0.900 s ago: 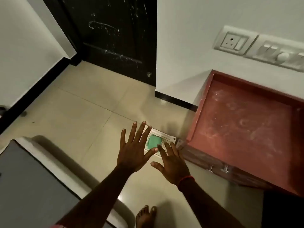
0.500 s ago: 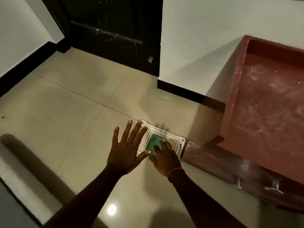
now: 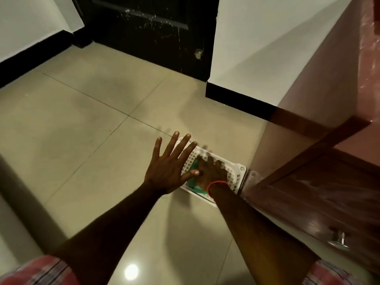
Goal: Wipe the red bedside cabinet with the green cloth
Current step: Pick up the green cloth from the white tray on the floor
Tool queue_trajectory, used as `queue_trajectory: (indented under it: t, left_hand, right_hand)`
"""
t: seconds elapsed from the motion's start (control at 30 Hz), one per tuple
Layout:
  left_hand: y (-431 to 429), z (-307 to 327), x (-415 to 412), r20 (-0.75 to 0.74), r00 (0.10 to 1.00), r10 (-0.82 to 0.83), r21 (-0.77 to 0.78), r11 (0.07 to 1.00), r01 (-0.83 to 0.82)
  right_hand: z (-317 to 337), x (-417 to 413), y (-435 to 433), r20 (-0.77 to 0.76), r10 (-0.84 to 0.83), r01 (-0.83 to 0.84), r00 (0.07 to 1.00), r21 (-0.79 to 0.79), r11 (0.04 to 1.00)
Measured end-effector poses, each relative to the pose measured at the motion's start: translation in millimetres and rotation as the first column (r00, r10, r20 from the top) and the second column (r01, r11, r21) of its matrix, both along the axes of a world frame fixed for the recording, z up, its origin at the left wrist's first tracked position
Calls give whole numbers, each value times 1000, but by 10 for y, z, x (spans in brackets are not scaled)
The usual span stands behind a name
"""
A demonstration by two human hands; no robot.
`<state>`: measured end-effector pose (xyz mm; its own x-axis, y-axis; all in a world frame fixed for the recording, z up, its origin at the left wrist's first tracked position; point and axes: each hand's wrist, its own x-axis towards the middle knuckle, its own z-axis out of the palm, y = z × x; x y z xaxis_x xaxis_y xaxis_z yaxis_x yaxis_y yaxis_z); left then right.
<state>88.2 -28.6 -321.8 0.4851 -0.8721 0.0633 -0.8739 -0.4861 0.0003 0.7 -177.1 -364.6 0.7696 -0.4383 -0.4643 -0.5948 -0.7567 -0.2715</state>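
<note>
A white perforated basket (image 3: pixel 236 173) sits on the floor against the corner of the red bedside cabinet (image 3: pixel 320 194). Inside it lies the green cloth (image 3: pixel 193 178), mostly hidden under my right hand (image 3: pixel 209 171). That hand reaches into the basket with fingers spread and pressed flat on the cloth; a red thread circles its wrist. My left hand (image 3: pixel 170 167) hovers over the basket's left edge, open, fingers fanned apart, holding nothing. The cabinet's dusty red top (image 3: pixel 370 64) shows at the far right edge.
Beige floor tiles (image 3: pixel 82 130) stretch to the left. A dark door (image 3: pixel 152 27) stands at the back, with white walls and black skirting (image 3: pixel 236 99) either side. A metal knob (image 3: pixel 339 239) sticks out of the cabinet front at lower right.
The view has dropped closer to the floor. My right hand has pushed further into the basket and now covers the green cloth. My left hand has stayed spread beside it.
</note>
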Motion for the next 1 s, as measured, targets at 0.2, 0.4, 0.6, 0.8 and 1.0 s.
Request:
queue_trajectory:
  t: [0.2,0.4,0.6,0.8,1.0]
  left_hand:
    - [-9,-96,-2,30,1000,5,-25,1000,-4]
    - [57,21,23,67,998,18,-55,998,-14]
    - [49,539,99,90,995,-41,-147,988,54]
    - [-178,1510,-90,232,964,-131,-246,951,188]
    - [-537,2482,-372,287,934,-213,-393,863,318]
  right_hand:
    - [-155,-57,10,97,-60,62,993,-18,998]
    - [133,-160,83,335,88,-34,938,-165,986]
    - [826,-425,402,565,203,-31,799,-299,954]
    - [1690,-935,533,749,209,48,628,-305,951]
    - [2778,-1365,360,849,208,228,486,-353,907]
